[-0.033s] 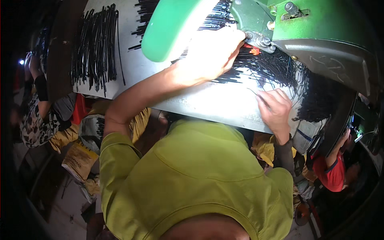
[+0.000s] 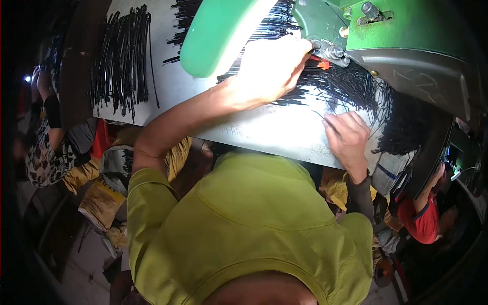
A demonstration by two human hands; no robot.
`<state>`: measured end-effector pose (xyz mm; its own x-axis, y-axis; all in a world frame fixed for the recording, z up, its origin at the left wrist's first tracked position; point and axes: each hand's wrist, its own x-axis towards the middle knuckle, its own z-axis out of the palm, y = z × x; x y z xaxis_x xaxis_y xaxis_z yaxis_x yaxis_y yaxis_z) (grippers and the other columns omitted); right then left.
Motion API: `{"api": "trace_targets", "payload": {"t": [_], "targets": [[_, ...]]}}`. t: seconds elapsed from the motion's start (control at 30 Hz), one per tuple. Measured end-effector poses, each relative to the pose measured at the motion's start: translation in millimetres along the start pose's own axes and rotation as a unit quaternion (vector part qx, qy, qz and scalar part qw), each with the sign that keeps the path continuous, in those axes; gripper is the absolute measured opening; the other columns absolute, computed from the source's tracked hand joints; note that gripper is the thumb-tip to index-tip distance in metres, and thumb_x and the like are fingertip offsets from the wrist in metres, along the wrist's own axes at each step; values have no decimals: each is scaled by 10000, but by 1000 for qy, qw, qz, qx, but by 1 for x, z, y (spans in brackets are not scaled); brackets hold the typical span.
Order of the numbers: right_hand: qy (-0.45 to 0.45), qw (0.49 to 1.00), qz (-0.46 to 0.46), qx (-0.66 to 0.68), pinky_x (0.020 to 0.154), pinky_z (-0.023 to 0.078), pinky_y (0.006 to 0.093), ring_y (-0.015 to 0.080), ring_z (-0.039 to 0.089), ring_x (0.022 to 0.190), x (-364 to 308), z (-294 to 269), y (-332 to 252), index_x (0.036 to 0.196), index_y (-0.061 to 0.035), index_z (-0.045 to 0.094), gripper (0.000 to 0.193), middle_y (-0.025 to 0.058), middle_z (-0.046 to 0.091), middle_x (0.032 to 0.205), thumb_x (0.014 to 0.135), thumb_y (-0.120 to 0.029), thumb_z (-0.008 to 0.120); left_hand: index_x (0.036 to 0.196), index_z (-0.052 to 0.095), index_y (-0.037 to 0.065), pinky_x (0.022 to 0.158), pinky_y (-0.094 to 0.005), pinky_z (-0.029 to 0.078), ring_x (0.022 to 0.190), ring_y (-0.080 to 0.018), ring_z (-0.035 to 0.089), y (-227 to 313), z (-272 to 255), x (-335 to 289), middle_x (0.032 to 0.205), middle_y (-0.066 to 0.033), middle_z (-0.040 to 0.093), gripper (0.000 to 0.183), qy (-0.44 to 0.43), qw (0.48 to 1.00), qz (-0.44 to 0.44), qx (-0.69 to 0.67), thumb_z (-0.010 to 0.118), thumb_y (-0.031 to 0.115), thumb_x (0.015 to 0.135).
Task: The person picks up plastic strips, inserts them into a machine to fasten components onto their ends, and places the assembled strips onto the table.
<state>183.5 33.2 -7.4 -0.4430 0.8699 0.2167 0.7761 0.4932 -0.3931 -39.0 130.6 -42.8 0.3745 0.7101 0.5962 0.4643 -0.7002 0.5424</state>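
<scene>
My left hand [image 2: 274, 66] is bright with glare and reaches to the metal foot [image 2: 333, 52] of a green machine. Its fingertips are closed together there; whatever they grip is hidden. Below and to the right, my right hand [image 2: 348, 133] is closed in a pinch on a thin black strip [image 2: 318, 114], whose end sticks out to the left. Many loose black strips [image 2: 338, 84] lie between the two hands. A small orange-red piece [image 2: 323, 65] shows just under the foot.
The green machine [image 2: 406, 30] fills the upper right, its rounded green part [image 2: 213, 40] hanging over my left wrist. Black strips lie in a row [image 2: 122, 61] at the left and a dark heap [image 2: 406, 127] at the right. Other people [image 2: 421, 218] sit on both sides.
My right hand has shifted very slightly to the left and up with the strip. The left hand is almost where it was.
</scene>
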Motion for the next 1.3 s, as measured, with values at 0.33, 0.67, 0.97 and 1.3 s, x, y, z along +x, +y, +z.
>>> {"api": "trace_targets", "payload": {"t": [0.33, 0.67, 0.97, 1.3], "targets": [[137, 851, 272, 429, 452, 384, 169, 21, 501, 526, 52, 36, -15, 919, 11, 591, 73, 25, 608, 669, 857, -27, 589, 948, 588, 28, 548, -346, 480, 603, -297, 596, 16, 7, 10, 739, -141, 592, 156, -37, 994, -101, -28, 598, 84, 803], [142, 817, 276, 486, 448, 430, 177, 43, 538, 534, 61, 42, -8, 960, 1, 589, 111, 47, 616, 689, 876, -70, 583, 956, 593, 25, 572, -349, 489, 635, -306, 605, 10, 10, 10, 757, -146, 600, 166, -16, 994, -88, -57, 598, 99, 808], [139, 797, 287, 513, 439, 425, 169, 44, 535, 527, 59, 38, -7, 962, -4, 600, 116, 47, 607, 686, 878, -81, 576, 968, 589, 32, 565, -336, 476, 635, -281, 593, 14, 11, 13, 751, -131, 584, 183, 0, 997, -61, -45, 610, 86, 794], [165, 785, 305, 514, 442, 396, 170, 45, 513, 509, 59, 32, 3, 937, 2, 616, 121, 54, 611, 684, 885, -96, 568, 889, 577, 71, 499, -349, 434, 560, -250, 551, 13, 26, 21, 683, -88, 525, 160, 56, 998, -7, -21, 615, 147, 754]]}}
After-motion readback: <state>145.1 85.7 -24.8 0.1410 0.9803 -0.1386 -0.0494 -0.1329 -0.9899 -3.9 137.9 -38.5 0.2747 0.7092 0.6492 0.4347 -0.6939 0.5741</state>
